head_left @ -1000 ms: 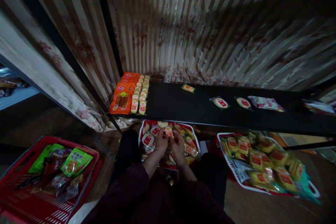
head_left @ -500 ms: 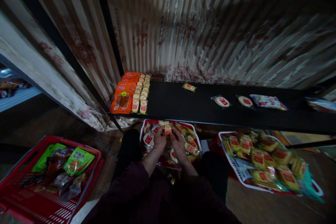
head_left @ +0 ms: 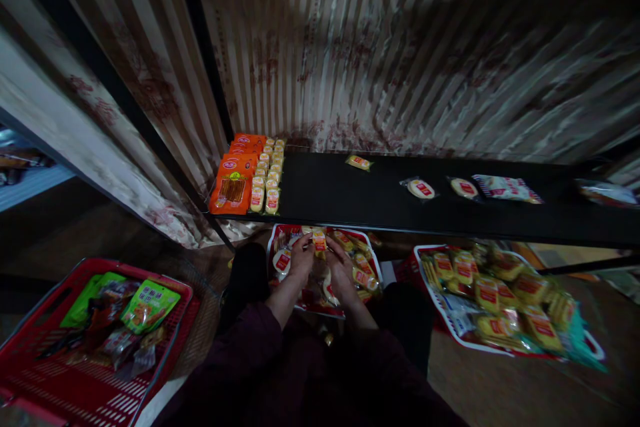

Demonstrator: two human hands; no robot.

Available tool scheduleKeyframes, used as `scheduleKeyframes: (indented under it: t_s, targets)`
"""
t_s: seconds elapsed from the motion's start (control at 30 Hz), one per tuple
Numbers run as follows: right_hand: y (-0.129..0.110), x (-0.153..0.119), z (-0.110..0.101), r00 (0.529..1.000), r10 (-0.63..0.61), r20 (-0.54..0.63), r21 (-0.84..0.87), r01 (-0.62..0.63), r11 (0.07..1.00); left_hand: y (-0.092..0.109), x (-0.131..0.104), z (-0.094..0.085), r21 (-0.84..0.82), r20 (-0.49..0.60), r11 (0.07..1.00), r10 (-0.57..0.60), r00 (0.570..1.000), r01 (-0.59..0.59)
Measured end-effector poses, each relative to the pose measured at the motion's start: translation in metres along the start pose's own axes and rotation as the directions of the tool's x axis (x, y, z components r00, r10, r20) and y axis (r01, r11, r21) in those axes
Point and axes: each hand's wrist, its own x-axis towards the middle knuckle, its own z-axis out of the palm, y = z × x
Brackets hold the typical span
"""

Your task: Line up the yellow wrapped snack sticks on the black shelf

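Between left fingers (head_left: 301,242) and right fingers (head_left: 339,251), yellow packet (head_left: 319,244) is gripped over middle basket (head_left: 375,257); its red print can't be read. On shelf (head_left: 330,190), orange packs (head_left: 231,187) are marked with illegible oval logos. Green bag (head_left: 150,305) lettering is blurred.

Chinese characters on green pouch (head_left: 149,307), wording blurred

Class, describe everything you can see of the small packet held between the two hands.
The small packet looks pale yellow, with a red and orange label facing the camera; its print is too small to read. Its wrapping looks like clear, shiny plastic film. The fingers of the left hand and right hand hold it at opposite sides, above the white-rimmed red basket. Its underside is hidden.
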Motion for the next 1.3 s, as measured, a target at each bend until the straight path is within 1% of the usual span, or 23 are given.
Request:
scheduleKeyframes:
  t_s: [0.17,0.33,0.43,0.57,0.7,0.83,0.97,1.13,1.3]
  targets:
    - [-0.003,-0.004,0.002,0.999,-0.020,-0.027,0.025,0.021,0.999,-0.006,0.002,-0.002,0.006,0.026,1.000,0.012,1.000,-0.012]
    - [0.003,-0.003,0.001,0.997,-0.031,-0.066,0.080,0.036,0.996,-0.007,0.000,-0.002,0.056,0.035,0.998,0.027,0.999,-0.029]
    - [0.007,-0.001,0.000,0.996,-0.039,-0.079,0.082,0.046,0.996,-0.006,-0.003,-0.001,0.092,0.007,0.996,0.019,1.000,-0.020]
    - [0.009,0.000,0.000,0.996,-0.041,-0.077,0.086,0.048,0.995,-0.004,-0.005,0.000,0.096,-0.024,0.995,0.039,0.999,-0.036]
    - [0.008,0.000,0.000,0.996,-0.047,-0.071,0.044,0.050,0.998,0.001,-0.008,-0.001,0.085,-0.008,0.995,0.049,0.999,-0.048]
    - [0.008,0.000,0.000,0.997,-0.043,-0.066,0.016,0.044,0.999,0.005,-0.013,0.000,0.046,-0.001,0.999,0.021,1.000,-0.021]
    - [0.010,0.001,0.000,0.996,-0.037,-0.075,-0.001,0.037,0.999,0.005,-0.016,0.002,0.013,0.034,1.000,0.012,0.999,-0.012]
    - [0.011,0.001,-0.001,0.998,-0.058,-0.038,-0.034,0.057,0.998,0.006,-0.017,0.003,0.022,0.031,1.000,-0.008,0.999,0.007]
    - [0.013,0.002,-0.003,0.995,-0.087,-0.047,-0.077,0.083,0.994,0.006,-0.017,0.002,0.005,0.028,0.999,-0.041,0.999,0.041]
